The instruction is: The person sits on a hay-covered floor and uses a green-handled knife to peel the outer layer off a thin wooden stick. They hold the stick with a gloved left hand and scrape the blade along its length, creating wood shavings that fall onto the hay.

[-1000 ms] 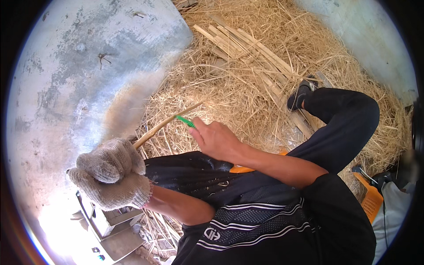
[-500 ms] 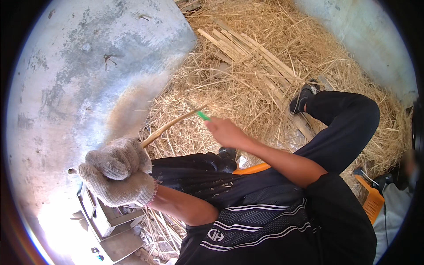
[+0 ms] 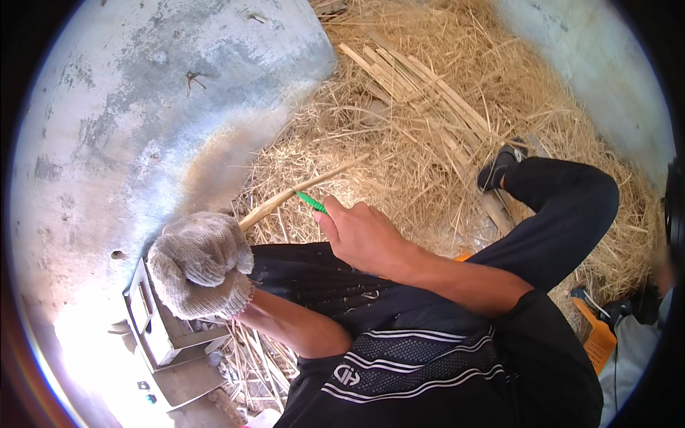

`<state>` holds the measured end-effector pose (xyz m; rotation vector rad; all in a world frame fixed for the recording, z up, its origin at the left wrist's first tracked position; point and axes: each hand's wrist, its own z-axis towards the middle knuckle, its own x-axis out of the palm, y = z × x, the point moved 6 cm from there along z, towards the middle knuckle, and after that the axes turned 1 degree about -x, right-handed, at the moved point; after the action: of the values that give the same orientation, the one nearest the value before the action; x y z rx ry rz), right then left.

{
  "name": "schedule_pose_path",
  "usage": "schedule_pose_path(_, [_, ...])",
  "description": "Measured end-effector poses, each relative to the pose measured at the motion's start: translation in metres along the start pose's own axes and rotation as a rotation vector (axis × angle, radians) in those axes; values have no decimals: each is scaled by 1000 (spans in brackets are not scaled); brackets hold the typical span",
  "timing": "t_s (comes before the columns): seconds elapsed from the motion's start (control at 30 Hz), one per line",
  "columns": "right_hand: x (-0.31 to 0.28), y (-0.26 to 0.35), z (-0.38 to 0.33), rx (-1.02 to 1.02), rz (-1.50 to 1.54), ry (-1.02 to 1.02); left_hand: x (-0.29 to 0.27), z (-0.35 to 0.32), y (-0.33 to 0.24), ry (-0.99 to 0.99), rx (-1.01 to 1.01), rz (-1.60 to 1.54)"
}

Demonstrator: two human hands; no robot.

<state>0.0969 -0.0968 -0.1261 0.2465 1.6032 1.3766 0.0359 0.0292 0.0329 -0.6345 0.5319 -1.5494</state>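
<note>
My left hand (image 3: pixel 200 264), in a thick grey knitted glove, is closed around the lower end of a pale bamboo strip (image 3: pixel 271 205). The strip slants up and away to the right, narrowing toward its far end. My bare right hand (image 3: pixel 367 239) grips a slim green tool (image 3: pixel 311 201) with a ribbed grip; whether it is a knife or something else I cannot make out. The tool's pointed front end meets the strip about midway along its visible length. The glove hides the strip's near end.
Split bamboo strips (image 3: pixel 428 93) lie in a pile on straw-like shavings (image 3: pixel 399 167). A worn grey-white wall (image 3: pixel 143 121) rises at left. Below my glove stands a wooden frame (image 3: pixel 160 342). At lower right are an orange plastic chair (image 3: pixel 601 346) and part of another person.
My right hand and the green tool have moved back along the strip, from near its tip toward my left hand. The view has shifted slightly.
</note>
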Motion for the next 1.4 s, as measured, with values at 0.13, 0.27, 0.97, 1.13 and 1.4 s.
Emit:
schedule_pose_path(0.13, [-8,10,-7,-60,-80,-21,7,-1,5,156,-35,-8])
schedule_pose_path(0.27, [1,-12,4,-35,-83,-56,7,5,6,127,-35,-31])
schedule_pose_path(0.97, [7,-103,-3,46,-265,41,4,-4,8,-230,72,22])
schedule_pose_path(1.13, [-16,-2,0,-117,-19,8,8,1,7,-282,67,40])
schedule_pose_path(1.4, [-3,-55,5,1,-42,50,25,4,8,-196,48,61])
